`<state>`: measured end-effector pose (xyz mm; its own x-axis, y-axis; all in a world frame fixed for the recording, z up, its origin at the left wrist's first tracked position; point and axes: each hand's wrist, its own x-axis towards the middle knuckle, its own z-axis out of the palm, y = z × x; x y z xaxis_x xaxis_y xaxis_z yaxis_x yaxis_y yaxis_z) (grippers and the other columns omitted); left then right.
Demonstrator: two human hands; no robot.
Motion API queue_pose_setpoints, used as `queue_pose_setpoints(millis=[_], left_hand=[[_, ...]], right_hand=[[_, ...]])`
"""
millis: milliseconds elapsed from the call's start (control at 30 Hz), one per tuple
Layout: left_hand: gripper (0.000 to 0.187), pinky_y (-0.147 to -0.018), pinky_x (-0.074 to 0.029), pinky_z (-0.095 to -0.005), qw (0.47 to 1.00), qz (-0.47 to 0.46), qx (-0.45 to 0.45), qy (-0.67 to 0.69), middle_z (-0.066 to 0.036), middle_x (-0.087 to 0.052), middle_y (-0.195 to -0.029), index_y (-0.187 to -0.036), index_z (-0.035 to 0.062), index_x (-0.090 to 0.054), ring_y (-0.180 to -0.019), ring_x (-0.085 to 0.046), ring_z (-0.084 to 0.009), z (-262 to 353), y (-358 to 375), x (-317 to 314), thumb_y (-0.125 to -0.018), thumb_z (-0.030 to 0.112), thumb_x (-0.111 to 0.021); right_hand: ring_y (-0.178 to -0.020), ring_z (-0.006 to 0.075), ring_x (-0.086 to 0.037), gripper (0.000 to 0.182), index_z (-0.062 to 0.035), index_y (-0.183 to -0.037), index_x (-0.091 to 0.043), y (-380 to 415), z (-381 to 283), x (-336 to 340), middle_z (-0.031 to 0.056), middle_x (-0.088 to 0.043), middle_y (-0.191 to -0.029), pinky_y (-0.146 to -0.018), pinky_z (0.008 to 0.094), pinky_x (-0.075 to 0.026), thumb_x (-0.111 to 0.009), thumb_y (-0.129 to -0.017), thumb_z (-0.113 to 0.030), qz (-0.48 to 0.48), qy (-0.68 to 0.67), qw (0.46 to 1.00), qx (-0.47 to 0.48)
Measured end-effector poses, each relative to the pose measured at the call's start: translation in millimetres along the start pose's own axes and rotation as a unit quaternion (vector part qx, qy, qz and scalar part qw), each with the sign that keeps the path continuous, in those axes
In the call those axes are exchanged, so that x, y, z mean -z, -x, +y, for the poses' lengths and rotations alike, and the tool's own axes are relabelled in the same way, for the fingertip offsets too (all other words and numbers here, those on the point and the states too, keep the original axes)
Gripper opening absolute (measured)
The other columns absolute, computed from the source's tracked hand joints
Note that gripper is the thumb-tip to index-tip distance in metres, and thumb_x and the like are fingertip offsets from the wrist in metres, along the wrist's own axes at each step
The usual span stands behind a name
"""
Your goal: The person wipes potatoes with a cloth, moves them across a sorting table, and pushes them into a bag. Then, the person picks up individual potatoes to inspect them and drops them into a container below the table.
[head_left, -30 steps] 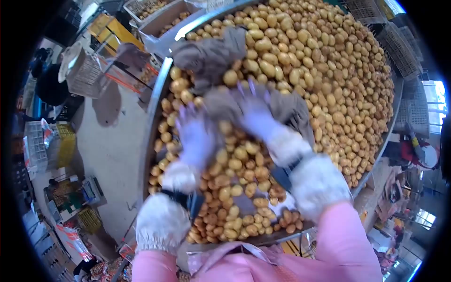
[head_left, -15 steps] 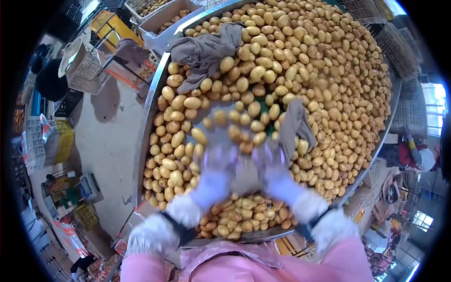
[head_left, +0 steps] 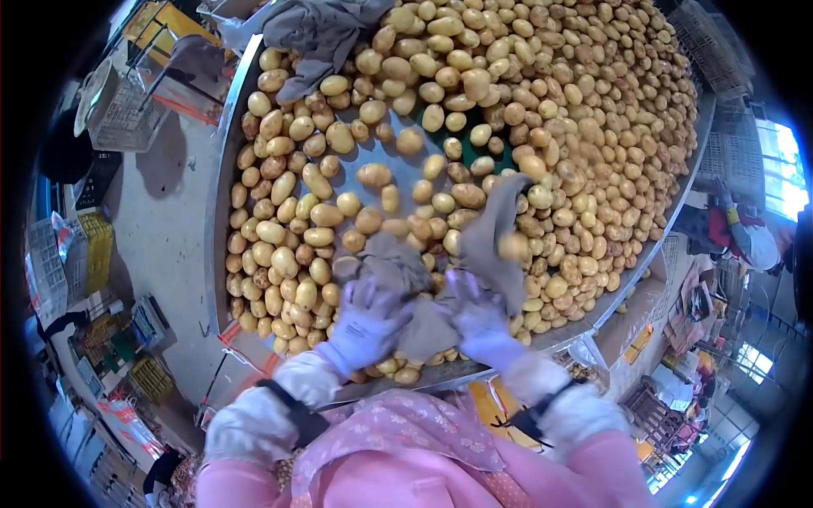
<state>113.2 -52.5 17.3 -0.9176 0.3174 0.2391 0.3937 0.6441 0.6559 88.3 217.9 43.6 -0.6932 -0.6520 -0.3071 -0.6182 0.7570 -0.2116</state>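
My left hand (head_left: 366, 323), in a purple glove, lies with fingers spread on a bunched grey cloth (head_left: 388, 264). My right hand (head_left: 476, 317), gloved alike, rests its outstretched fingers on the cloth's right part, which trails up over the potatoes. Between my hands the cloth hangs down toward the near rim. Yellow-brown potatoes (head_left: 284, 262) lie all around, and one just right of the cloth is blurred by motion. Ahead of my hands a patch of the metal table (head_left: 354, 173) shows through.
Potatoes pile thickly at the right and far side. A second grey cloth (head_left: 318, 38) lies at the far left. A metal rim (head_left: 222, 182) borders the table. Plastic crates (head_left: 127, 118) stand on the floor at left; a person (head_left: 749, 241) is beyond the right edge.
My hands have come back toward my body and spread a little apart, the cloth now bunched under them. Potatoes in the middle have rolled about. The camera view has shifted.
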Motion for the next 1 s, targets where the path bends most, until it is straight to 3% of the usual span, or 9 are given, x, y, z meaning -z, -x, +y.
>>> queue_pose_setpoints(millis=[233, 300, 500, 600, 633, 667, 767, 833, 1000], left_hand=[[0.040, -0.100, -0.044, -0.0555, 0.978, 0.041, 0.053, -0.199, -0.018, -0.061, -0.127, -0.123, 0.0111, -0.067, -0.125, -0.050, -0.0437, -53.8, -97.4, -9.7, -0.084, 0.015, -0.061], [0.037, -0.097, -0.047, -0.0555, 0.991, 0.041, 0.128, 0.024, -0.018, -0.064, -0.125, -0.122, 0.0102, -0.067, -0.118, -0.056, -0.0408, -38.2, -88.3, 9.7, -0.087, 0.017, -0.060], [0.044, -0.108, -0.038, -0.0553, 0.990, -0.071, 0.047, -0.116, -0.014, -0.064, -0.127, -0.127, 0.0193, -0.069, -0.121, -0.056, -0.0377, 50.8, 68.1, 12.8, -0.084, 0.020, -0.061], [0.059, -0.108, -0.036, -0.0573, 0.989, -0.005, 0.098, -0.112, -0.016, -0.060, -0.123, -0.137, 0.0221, -0.063, -0.123, -0.051, -0.0378, 16.1, 21.0, -33.7, -0.079, 0.014, -0.061], [0.064, -0.106, -0.037, -0.0559, 0.982, -0.024, 0.096, -0.164, -0.018, -0.059, -0.126, -0.139, 0.0196, -0.061, -0.123, -0.050, -0.0388, 5.8, -0.7, -37.0, -0.076, 0.010, -0.061], [0.065, -0.104, -0.038, -0.0567, 0.976, -0.049, 0.137, -0.159, -0.018, -0.059, -0.127, -0.139, 0.0210, -0.060, -0.124, -0.050, -0.0397, -13.2, -24.5, -48.0, -0.075, 0.009, -0.060], [0.043, -0.092, -0.049, -0.0534, 0.986, 0.067, 0.105, -0.113, -0.021, -0.065, -0.117, -0.130, 0.0139, -0.063, -0.096, -0.064, -0.0416, -20.8, -80.9, -21.7, -0.088, 0.023, -0.063], [0.039, -0.094, -0.048, -0.0516, 0.969, -0.098, 0.227, 0.012, -0.019, -0.063, -0.122, -0.127, 0.0160, -0.065, -0.105, -0.060, -0.0430, 0.7, -51.0, -6.9, -0.089, 0.024, -0.062], [0.046, -0.095, -0.047, -0.0479, 0.991, -0.049, 0.046, -0.114, -0.016, -0.063, -0.119, -0.124, 0.0110, -0.066, -0.114, -0.056, -0.0385, 33.6, 75.7, -28.7, -0.078, 0.017, -0.065]], right_hand=[[-0.134, 0.0403, -0.048, 0.069, -0.0144, -0.148, -0.047, -134.9, 48.2, 8.1, 0.0202, -0.047, -0.146, -0.107, 0.0515, -0.041, -0.070, -0.085, -0.035, 0.100, -0.088, 0.982, -0.131], [-0.135, 0.0409, -0.046, 0.070, -0.0175, -0.149, -0.047, -122.7, 58.5, 20.7, 0.0190, -0.044, -0.150, -0.106, 0.0537, -0.041, -0.069, -0.086, -0.036, 0.072, -0.162, 0.976, -0.125], [-0.135, 0.0384, -0.047, 0.076, -0.0328, -0.151, -0.043, 20.0, -54.7, -1.3, 0.0174, -0.041, -0.156, -0.095, 0.0695, -0.041, -0.070, -0.080, -0.027, -0.126, -0.007, 0.992, 0.022], [-0.141, 0.0330, -0.042, 0.091, -0.0175, -0.155, -0.039, -32.3, 1.3, -79.9, 0.0130, -0.038, -0.158, -0.107, 0.0454, -0.045, -0.078, -0.073, -0.026, -0.085, -0.199, 0.954, -0.205], [-0.131, 0.0347, -0.052, 0.093, -0.0156, -0.155, -0.039, -57.3, 16.2, -56.3, 0.0161, -0.051, -0.147, -0.102, 0.0412, -0.049, -0.080, -0.072, -0.028, 0.170, -0.178, 0.969, -0.012], [-0.123, 0.0364, -0.059, 0.094, -0.0164, -0.156, -0.035, -83.1, 24.3, -21.2, 0.0188, -0.058, -0.138, -0.101, 0.0425, -0.050, -0.078, -0.072, -0.021, 0.037, -0.011, 0.998, -0.040], [-0.125, 0.0354, -0.057, 0.077, -0.0183, -0.148, -0.047, -105.7, 50.1, 8.9, 0.0191, -0.060, -0.135, -0.101, 0.0412, -0.050, -0.073, -0.076, -0.015, 0.133, -0.216, 0.964, -0.075], [-0.131, 0.0389, -0.051, 0.078, -0.0211, -0.150, -0.045, -49.6, 40.7, -24.5, 0.0183, -0.052, -0.145, -0.102, 0.0426, -0.049, -0.072, -0.077, -0.015, 0.082, -0.126, 0.983, -0.106], [-0.134, 0.0387, -0.047, 0.072, -0.0253, -0.142, -0.055, 12.5, -54.5, -10.2, 0.0142, -0.046, -0.149, -0.105, 0.0482, -0.045, -0.078, -0.073, -0.020, -0.091, 0.027, 0.995, -0.011]])
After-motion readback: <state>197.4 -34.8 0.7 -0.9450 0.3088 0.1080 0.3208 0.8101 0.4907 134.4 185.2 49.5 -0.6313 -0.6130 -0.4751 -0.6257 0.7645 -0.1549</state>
